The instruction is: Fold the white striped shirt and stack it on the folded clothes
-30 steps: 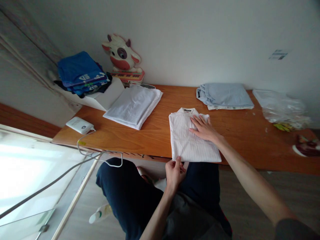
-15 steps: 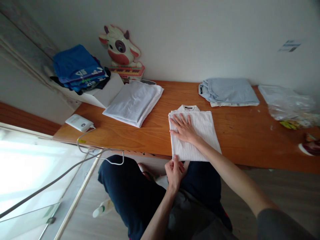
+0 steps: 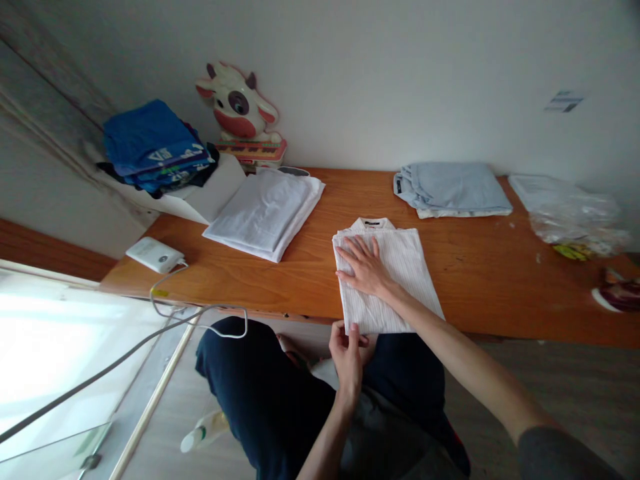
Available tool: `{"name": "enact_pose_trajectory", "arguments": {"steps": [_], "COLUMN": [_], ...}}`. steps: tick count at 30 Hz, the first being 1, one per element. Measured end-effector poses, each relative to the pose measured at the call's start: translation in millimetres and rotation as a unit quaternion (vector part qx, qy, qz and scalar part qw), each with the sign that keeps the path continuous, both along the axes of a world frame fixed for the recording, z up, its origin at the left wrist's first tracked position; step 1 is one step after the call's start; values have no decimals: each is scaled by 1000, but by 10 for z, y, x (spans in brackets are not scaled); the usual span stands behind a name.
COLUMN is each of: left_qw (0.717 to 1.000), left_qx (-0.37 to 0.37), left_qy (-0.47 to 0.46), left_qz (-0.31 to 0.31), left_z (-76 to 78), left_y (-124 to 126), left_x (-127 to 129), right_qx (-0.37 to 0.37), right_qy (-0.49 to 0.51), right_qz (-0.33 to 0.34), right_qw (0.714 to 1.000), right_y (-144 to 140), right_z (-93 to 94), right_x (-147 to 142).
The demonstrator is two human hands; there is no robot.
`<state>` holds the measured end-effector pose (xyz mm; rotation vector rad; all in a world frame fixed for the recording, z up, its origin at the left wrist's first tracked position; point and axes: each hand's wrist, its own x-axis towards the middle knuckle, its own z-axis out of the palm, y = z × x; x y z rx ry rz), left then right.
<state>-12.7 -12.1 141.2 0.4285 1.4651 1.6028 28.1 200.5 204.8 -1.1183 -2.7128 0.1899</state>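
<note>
A folded white striped shirt [image 3: 400, 267] lies at the table's front edge, its collar facing the wall and its lower end reaching past the edge. My right hand [image 3: 367, 268] rests flat on its upper left part, fingers spread. At the near left corner of the shirt, my left hand [image 3: 349, 357] is closed, the thumb on top and the curled fingers partly hidden below the cloth.
On the wooden table [image 3: 300, 287] are folded white cloth [image 3: 267, 207], folded light-blue clothes [image 3: 455, 187], a plastic bag [image 3: 575, 210] and a white device [image 3: 155, 255] with a cable. A blue clothes pile [image 3: 155, 147] sits on a white box near a cow toy keyboard [image 3: 245, 113].
My left thumb has slipped slightly down at the shirt's near corner. The right hand stays flat on the shirt. The whole view has shifted slightly.
</note>
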Motion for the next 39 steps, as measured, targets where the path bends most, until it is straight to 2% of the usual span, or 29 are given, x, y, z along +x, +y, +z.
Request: {"name": "enact_pose_trajectory", "arguments": {"steps": [4,9,13,16,19,22,25,27,29,30,32,33,35,37,39], "left_qw": [1000,1000,998,997,999,999,998,998,999,1000,1000,999,996,989,978], "left_qx": [5,12,38,44,36,42,59,52,31,20,-4,-13,-21,-18,-19], "left_qy": [-3,16,55,56,6,-19,-13,-20,-15,-10,-9,-17,-53,-100,-149], "left_qz": [1,-3,-15,-21,6,25,10,6,9,5,-13,-30,-67,-105,-146], "left_z": [78,203,379,442,390,290,214,189,196,217,297,354,469,536,508], "left_y": [89,50,40,54,4,-156,-352,-419,-388,-336,-186,-110,-14,-51,-227], "left_x": [71,166,228,272,306,319,290,220,99,25,-122,-180,-225,-140,75], "right_qx": [-8,-10,-40,-67,-74,-101,-156,-184,-193,-190,-172,-164,-161,-197,-242], "right_qy": [-14,-73,-87,-77,-71,-38,60,148,227,262,340,382,464,517,533], "right_qz": [-39,-74,-79,-77,-80,-78,-60,-11,19,2,-105,-180,-314,-374,-410], "right_qw": [999,995,992,992,991,991,984,972,955,946,919,892,812,744,700], "right_y": [-69,-184,-244,-198,-101,-74,-193,-333,-503,-606,-871,-1042,-1452,-1887,-2242], "right_z": [160,318,378,382,370,360,382,424,464,467,397,312,43,-304,-629], "right_x": [-94,-343,-535,-585,-534,-415,-244,-71,175,324,649,809,1089,1293,1433]}}
